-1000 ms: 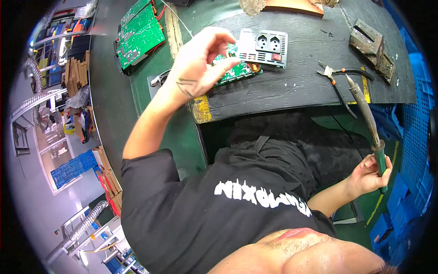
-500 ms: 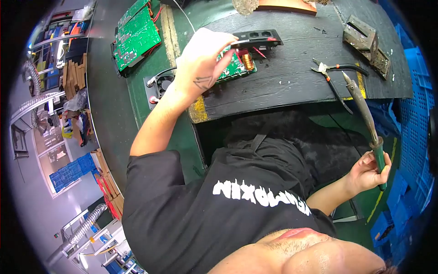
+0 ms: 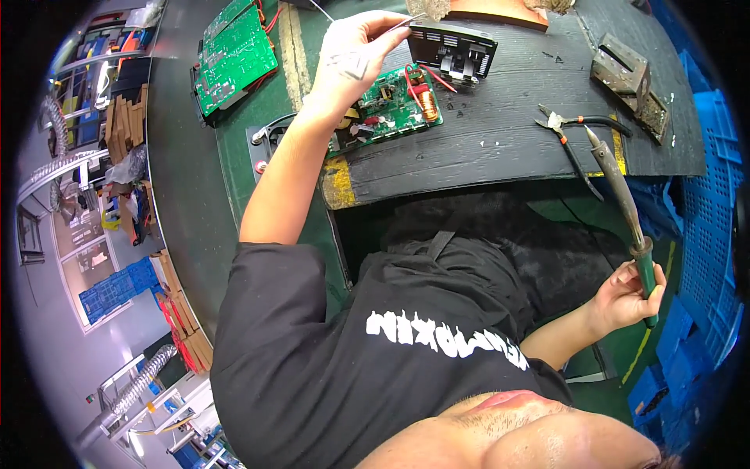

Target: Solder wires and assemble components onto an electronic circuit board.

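My left hand is raised over the workbench, thumb and forefinger pinched on a thin grey solder wire whose end sticks out to the right. Just right of the fingertips, a black slotted panel stands upright on the bench. Below the hand lies a green circuit board with a copper coil and red wires, partly covered by my wrist. At the right, my right hand grips the green handle of a large soldering iron, its tip pointing up toward the bench edge.
Orange-handled cutters lie near the iron's tip. A rusty metal stand is at the back right. Another green board and a fan are on the left. Blue crates line the right side.
My left hand has let go of the black panel, which now stands tilted up showing its slotted face. That hand has moved up and pinches the solder wire. The right hand has barely moved.
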Demonstrator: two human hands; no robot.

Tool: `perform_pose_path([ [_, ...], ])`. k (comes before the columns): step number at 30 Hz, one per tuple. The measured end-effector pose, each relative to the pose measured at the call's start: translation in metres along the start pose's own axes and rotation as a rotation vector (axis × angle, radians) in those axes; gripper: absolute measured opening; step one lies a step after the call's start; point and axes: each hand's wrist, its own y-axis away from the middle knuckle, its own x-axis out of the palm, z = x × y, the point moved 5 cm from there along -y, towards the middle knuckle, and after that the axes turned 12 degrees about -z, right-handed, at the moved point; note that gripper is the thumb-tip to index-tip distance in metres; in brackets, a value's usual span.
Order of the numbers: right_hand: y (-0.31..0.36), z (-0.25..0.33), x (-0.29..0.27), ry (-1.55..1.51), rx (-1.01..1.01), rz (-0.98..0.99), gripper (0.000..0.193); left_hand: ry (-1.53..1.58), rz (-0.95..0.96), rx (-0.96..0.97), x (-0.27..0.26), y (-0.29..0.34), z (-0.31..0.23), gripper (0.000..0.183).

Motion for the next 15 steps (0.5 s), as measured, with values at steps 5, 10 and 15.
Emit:
perform_pose_path([
  [5,-0.002,-0.001,0.0,-0.007,0.002,0.019,0.045,0.09,0.041,-0.218,-0.002,-0.008,0.015,0.017],
  [10,-0.004,-0.002,0.001,0.009,-0.014,0.011,0.045,0.192,-0.119,0.058,-0.008,-0.001,0.007,0.013],
  [15,-0.005,-0.003,0.002,0.009,0.0,0.017,0.045,-0.078,-0.246,-0.193,-0.013,0.013,0.006,0.009],
])
